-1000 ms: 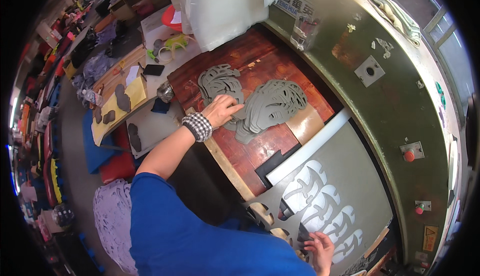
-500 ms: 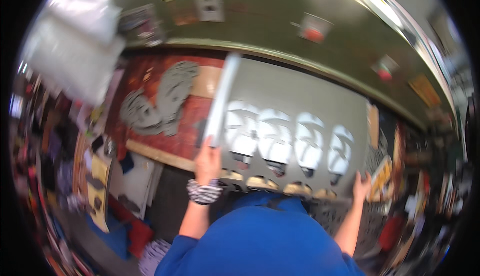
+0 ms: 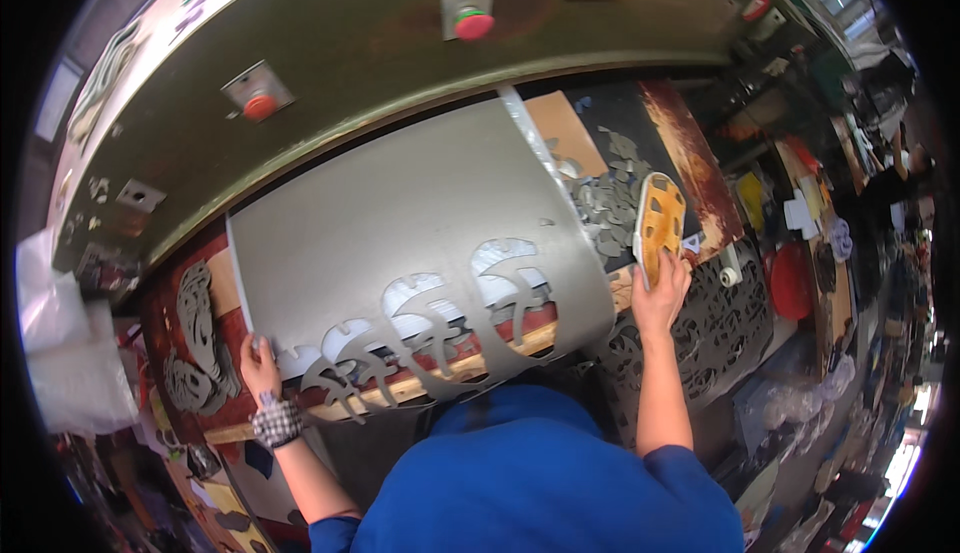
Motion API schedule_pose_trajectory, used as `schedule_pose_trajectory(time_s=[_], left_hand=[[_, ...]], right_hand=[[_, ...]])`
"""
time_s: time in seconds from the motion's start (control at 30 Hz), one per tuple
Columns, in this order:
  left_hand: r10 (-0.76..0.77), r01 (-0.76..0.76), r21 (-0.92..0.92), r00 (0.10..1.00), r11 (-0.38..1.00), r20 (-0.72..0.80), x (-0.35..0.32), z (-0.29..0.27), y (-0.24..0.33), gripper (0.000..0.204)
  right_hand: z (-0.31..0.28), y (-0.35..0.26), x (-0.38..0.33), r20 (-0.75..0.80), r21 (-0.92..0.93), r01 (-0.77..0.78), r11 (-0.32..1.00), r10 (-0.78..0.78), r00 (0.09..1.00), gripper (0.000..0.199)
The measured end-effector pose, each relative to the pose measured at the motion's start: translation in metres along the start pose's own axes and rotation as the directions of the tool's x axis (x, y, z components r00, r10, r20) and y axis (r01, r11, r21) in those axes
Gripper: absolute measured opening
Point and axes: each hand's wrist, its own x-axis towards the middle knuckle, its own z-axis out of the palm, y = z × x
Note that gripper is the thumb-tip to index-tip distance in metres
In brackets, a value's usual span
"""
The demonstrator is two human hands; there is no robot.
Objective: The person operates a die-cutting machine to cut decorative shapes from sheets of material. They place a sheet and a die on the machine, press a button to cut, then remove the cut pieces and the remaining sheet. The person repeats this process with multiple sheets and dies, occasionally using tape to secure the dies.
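Observation:
A large grey sheet [image 3: 400, 213] lies over the bench, with a row of curved cut-outs along its near side. White backing, red board and the wooden bench edge show through these openings. My left hand [image 3: 260, 368], wearing a checked band at the wrist, is at the sheet's left edge with fingers stretched out. To the right of the sheet, my right hand [image 3: 660, 298] grips the near end of a yellow sole-shaped cutting die [image 3: 662, 218] with several openings. The die stands tilted beside a heap of small grey scraps [image 3: 610, 198].
Beyond the sheet runs a dark green machine beam [image 3: 350, 83] with red push buttons [image 3: 474, 23]. Grey offcuts [image 3: 200, 343] are piled on the red board at left. Perforated grey waste sheet [image 3: 700, 328] hangs at right, near a red round stool [image 3: 790, 281].
The view has turned to the right. The grey sheet has slid toward me, bringing its cut-outs over the bench edge. My right hand has taken hold of the yellow cutting die.

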Motion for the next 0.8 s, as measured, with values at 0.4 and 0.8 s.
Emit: schedule_pose_trajectory(time_s=[0.4, 0.8], left_hand=[[0.770, -0.799, 0.021, 0.585, 0.601, 0.256, -0.122, 0.237, 0.221, 0.064], [0.767, -0.614, -0.461, 0.488, 0.641, 0.416, -0.187, 0.250, 0.288, 0.028]], right_hand=[[0.010, 0.025, 0.039, 0.184, 0.269, -0.221, 0.937, 0.175, 0.967, 0.104], [-0.032, 0.016, 0.013, 0.627, 0.143, -0.321, -0.936, -0.166, 0.761, 0.085]])
